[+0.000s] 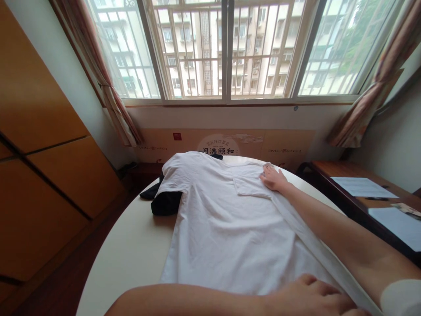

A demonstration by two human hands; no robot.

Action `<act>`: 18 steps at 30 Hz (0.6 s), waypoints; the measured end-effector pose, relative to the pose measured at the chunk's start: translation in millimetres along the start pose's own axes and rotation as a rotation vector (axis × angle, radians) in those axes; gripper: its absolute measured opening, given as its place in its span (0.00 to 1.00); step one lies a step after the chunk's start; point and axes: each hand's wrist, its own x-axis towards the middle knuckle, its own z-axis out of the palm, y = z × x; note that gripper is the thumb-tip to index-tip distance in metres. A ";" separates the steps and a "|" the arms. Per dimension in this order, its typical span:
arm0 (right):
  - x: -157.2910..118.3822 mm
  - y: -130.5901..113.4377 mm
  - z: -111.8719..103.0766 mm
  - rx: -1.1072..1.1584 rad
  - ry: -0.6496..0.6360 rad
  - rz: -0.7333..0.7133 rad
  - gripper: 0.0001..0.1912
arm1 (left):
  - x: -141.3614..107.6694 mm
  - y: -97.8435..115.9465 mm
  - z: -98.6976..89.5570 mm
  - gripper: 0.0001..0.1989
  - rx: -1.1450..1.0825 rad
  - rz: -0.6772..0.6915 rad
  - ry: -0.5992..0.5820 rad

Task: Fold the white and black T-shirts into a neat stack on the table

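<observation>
Round white tabletop (125,259), white pocket tee (210,228) spread flat; right hand (274,179) open, palm down by the pocket (251,182), left hand (307,298) on the folded edge (315,250), grip unclear.

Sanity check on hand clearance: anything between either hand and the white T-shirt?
Nothing visible. The right hand rests on the white T-shirt beside its chest pocket, and the left hand lies on its near edge. A dark garment sticks out under the shirt, away from both hands.

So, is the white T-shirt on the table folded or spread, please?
Partly folded: the white T-shirt lies flat, its side turned inward under the right hand.
</observation>
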 end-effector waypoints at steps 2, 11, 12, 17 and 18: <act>2.9 1.1 1.9 0.064 -0.023 0.018 0.39 | 5.2 -24.3 -20.1 0.16 -0.071 -0.143 0.044; 9.3 6.3 -0.5 0.106 0.005 0.088 0.39 | -14.8 -263.9 -113.4 0.23 -0.050 -1.325 0.239; 10.8 5.4 -2.2 0.097 0.023 0.091 0.37 | -17.7 -281.0 -111.5 0.26 -0.084 -1.365 0.247; 24.9 7.8 -17.4 0.054 0.136 0.144 0.28 | -14.1 -321.1 -89.5 0.37 -0.171 -1.413 0.268; 28.6 9.4 -20.7 0.052 0.147 0.154 0.27 | -11.1 -324.4 -85.9 0.38 -0.186 -1.432 0.280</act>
